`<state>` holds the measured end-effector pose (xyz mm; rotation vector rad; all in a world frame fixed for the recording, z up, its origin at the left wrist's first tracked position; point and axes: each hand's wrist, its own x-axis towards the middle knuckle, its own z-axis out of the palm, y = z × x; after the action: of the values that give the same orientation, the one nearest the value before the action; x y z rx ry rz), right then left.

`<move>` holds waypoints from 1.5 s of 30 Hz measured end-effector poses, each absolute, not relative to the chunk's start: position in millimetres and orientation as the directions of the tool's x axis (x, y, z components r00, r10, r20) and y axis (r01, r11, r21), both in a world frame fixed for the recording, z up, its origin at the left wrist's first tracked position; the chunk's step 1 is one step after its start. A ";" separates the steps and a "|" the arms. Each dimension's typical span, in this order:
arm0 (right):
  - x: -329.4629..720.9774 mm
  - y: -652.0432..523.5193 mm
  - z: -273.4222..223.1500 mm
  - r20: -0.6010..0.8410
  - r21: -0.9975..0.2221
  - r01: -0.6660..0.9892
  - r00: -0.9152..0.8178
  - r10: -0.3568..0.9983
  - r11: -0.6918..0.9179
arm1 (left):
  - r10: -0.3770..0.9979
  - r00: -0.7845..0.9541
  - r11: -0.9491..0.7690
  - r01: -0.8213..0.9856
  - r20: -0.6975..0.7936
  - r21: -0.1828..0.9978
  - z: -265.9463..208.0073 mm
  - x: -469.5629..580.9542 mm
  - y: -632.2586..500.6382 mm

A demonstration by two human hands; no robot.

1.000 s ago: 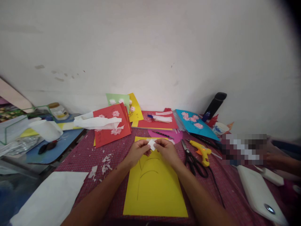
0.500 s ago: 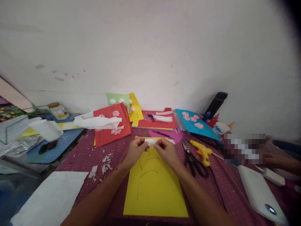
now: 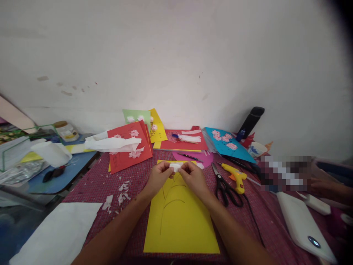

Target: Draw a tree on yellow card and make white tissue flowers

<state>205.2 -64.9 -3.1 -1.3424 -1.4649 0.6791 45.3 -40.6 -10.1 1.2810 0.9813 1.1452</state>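
Observation:
Between my fingertips is a small piece of white tissue paper (image 3: 174,167), above the top end of a yellow sheet of card (image 3: 182,224). My left hand (image 3: 159,176) pinches its left end, and my right hand (image 3: 193,179) pinches the right end. Curved dark lines are drawn on the yellow card, which lies flat on the checked cloth (image 3: 132,221). Just beyond my hands a dark patterned pen (image 3: 190,157) rests across a pink round sheet (image 3: 208,159).
Right of the card lie black-handled scissors (image 3: 226,187), a yellow glue gun (image 3: 235,176) and a white power bank (image 3: 300,221). Red cards (image 3: 129,147) and a blue card (image 3: 228,143) with paper flowers lean behind. White paper (image 3: 57,228) lies left. Another person's hand (image 3: 321,186) shows far right.
Both hands have drawn slightly closer together on the white tissue paper, so less of it shows between them. The whole view has shifted a little.

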 end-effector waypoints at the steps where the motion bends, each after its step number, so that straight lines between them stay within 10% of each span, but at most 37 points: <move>1: 204.9 -65.1 -3.1 0.294 -0.892 0.389 0.108 0.950 0.232 | 0.980 0.189 -0.051 -0.083 0.066 0.995 -9.2 45.5 -41.0; 45: 210.5 -72.2 -1.6 0.562 -0.524 0.662 -0.206 0.801 0.537 | 0.923 0.382 0.195 -0.368 -0.044 0.909 -9.4 42.4 -44.2</move>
<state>210.5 -72.2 -1.6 -1.1903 -1.9389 0.2113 42.4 -44.2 -9.4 0.9767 0.7021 1.0169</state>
